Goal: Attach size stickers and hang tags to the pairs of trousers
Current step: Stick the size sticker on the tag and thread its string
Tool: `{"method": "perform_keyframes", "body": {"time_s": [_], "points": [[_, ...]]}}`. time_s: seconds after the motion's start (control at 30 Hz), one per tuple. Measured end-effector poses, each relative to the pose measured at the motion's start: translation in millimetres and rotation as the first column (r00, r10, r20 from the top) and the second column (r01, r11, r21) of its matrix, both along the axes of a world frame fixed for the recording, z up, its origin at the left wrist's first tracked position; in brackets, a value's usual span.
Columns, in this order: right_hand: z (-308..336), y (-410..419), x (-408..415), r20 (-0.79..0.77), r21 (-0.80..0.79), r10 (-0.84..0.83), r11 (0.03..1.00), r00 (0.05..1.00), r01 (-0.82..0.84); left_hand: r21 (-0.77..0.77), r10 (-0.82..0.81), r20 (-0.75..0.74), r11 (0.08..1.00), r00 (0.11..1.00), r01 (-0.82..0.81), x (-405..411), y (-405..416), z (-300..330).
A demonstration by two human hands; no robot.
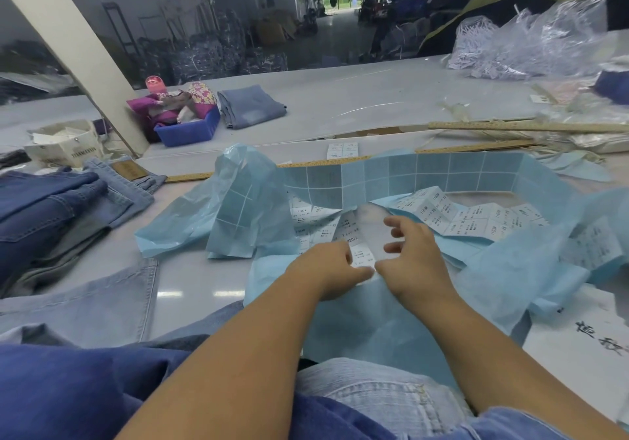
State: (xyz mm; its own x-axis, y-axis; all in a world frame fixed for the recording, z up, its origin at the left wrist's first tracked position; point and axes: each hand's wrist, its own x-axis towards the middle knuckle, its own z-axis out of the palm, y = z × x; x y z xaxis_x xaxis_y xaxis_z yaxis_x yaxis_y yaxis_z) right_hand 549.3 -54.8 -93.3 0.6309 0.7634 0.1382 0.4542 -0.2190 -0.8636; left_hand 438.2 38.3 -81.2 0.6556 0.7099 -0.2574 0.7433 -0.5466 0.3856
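A long strip of white size stickers (469, 218) on pale blue backing paper (408, 174) lies crumpled across the middle of the table. My left hand (326, 269) pinches the near end of the sticker strip (360, 252) between thumb and forefinger. My right hand (412, 256) pinches the same end from the right, its other fingers spread above it. Light denim trousers (381, 395) lie at the near edge under my forearms, with darker blue denim (68, 392) beside them at the left.
Folded jeans (61, 201) are stacked at the left. A blue bin (190, 130), folded grey trousers (252, 106) and a paper bag (64, 147) sit further back. Wooden rulers (524, 126) and clear plastic bags (531, 45) occupy the right rear.
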Motion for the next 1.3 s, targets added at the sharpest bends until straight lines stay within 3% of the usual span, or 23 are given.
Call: {"method": "perform_keyframes", "body": {"time_s": [0.07, 0.2, 0.27, 0.33, 0.4, 0.47, 0.57, 0.63, 0.7, 0.8, 0.87, 0.9, 0.93, 0.97, 1.0, 1.03, 1.17, 1.3], "points": [[3, -1, 0, -0.056, 0.138, -0.010, 0.990, 0.998, 0.017, -0.065, 0.067, 0.053, 0.996, 0.996, -0.063, -1, 3, 1], [10, -4, -2, -0.108, 0.355, -0.019, 0.933, 0.994, 0.056, -0.224, 0.250, 0.002, 0.944, 0.968, -0.244, -1, 3, 6], [14, -6, -2, -0.125, 0.412, -0.032, 0.908, 0.992, 0.081, -0.465, 0.366, -0.004, 0.823, 0.930, -0.326, 2, 0, 13], [15, -6, -2, -0.133, 0.428, -0.035, 0.899, 0.990, 0.089, -0.679, 0.456, 0.073, 0.674, 0.887, -0.290, 6, -5, 20], [15, -7, -4, -0.120, 0.407, -0.056, 0.908, 0.991, 0.100, -0.771, 0.557, 0.215, 0.601, 0.803, -0.210, 8, -4, 23], [14, -8, -1, -0.090, 0.328, -0.131, 0.932, 0.987, 0.153, -0.813, 0.677, 0.332, 0.559, 0.656, -0.165, 6, 1, 25], [9, -7, 6, -0.135, 0.006, -0.183, 0.983, 0.974, 0.186, -0.835, 0.755, 0.415, 0.537, 0.508, -0.117, 4, 6, 29], [4, -8, 4, -0.197, -0.167, -0.074, 0.985, 0.978, 0.040, -0.824, 0.762, 0.444, 0.554, 0.471, -0.118, 5, 4, 30], [3, -8, 2, -0.266, -0.170, -0.012, 0.985, 0.964, -0.035, -0.804, 0.766, 0.462, 0.574, 0.446, -0.153, 5, 5, 28], [7, -9, 2, -0.338, -0.016, -0.019, 1.000, 0.941, 0.014, -0.785, 0.771, 0.459, 0.584, 0.442, -0.204, 4, 9, 26], [11, -10, -1, -0.386, 0.026, -0.002, 1.000, 0.922, 0.013, -0.697, 0.724, 0.456, 0.652, 0.518, -0.298, 4, 7, 26], [11, -10, -2, -0.400, 0.030, 0.015, 1.000, 0.916, -0.003, -0.505, 0.622, 0.459, 0.770, 0.634, -0.390, 3, 6, 25], [10, -10, -3, -0.412, 0.032, 0.029, 0.999, 0.911, -0.017, -0.195, 0.482, 0.409, 0.875, 0.775, -0.442, 4, 5, 22], [9, -10, -3, -0.413, 0.034, 0.036, 0.999, 0.910, -0.024, 0.150, 0.347, 0.341, 0.897, 0.873, -0.415, 4, 4, 18], [9, -10, -3, -0.408, 0.034, 0.034, 0.999, 0.912, -0.022, 0.396, 0.223, 0.319, 0.852, 0.921, -0.343, 4, 2, 17], [8, -10, -2, -0.401, 0.033, 0.032, 0.999, 0.915, -0.021, 0.503, 0.133, 0.320, 0.815, 0.938, -0.288, 6, 0, 17], [9, -11, -3, -0.377, 0.013, 0.065, 0.998, 0.924, -0.064, 0.439, -0.065, 0.305, 0.895, 0.950, -0.079, 12, -3, 16], [8, -13, -3, -0.384, 0.027, 0.074, 0.997, 0.920, -0.069, 0.326, -0.092, 0.318, 0.945, 0.944, -0.018, 12, -1, 17]]}}
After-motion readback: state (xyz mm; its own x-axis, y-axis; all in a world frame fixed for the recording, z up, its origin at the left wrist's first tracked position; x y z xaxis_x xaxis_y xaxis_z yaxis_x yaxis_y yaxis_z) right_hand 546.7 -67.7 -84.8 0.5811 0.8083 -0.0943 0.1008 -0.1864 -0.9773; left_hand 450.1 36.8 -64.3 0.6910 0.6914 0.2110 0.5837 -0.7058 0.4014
